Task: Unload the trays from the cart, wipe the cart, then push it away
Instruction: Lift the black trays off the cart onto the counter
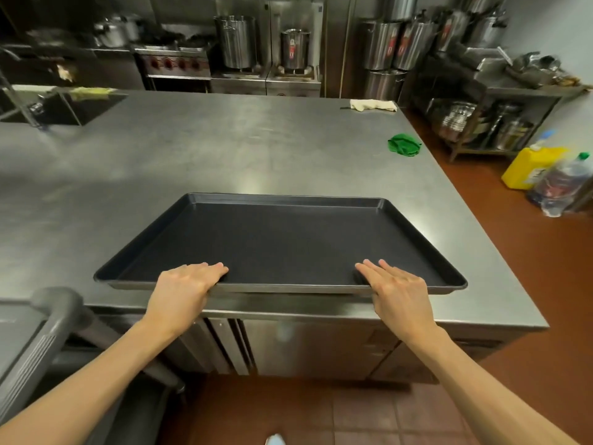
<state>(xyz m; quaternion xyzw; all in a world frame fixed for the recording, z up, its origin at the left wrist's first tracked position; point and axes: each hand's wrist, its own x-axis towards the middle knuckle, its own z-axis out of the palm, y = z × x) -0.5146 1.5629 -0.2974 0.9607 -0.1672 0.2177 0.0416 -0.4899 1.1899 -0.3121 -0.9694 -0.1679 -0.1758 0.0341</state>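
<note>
The person stands at the steel desk (pixel 224 149) with a black tray (pixel 282 239) lying flat on its near part, the front rim of the tray a little over the desk edge. Both hands are on this front rim. The left hand (pixel 184 281) has its fingers laid over the rim onto the tray floor, nearly straight; the right hand (pixel 394 282) does the same. Whether the thumbs hook under the rim I cannot tell, since they are hidden below.

The cart (pixel 48 335) shows only at the lower left, a grey handle and part of a frame, just beside the person. If more trays remain on it is not visible from here.

I judge that unloading is in progress: at least this one tray is on the desk. A green cloth (pixel 403 144) lies far on the right side of the desk, untouched, so the wiping and the pushing away are probably not yet done.
</note>
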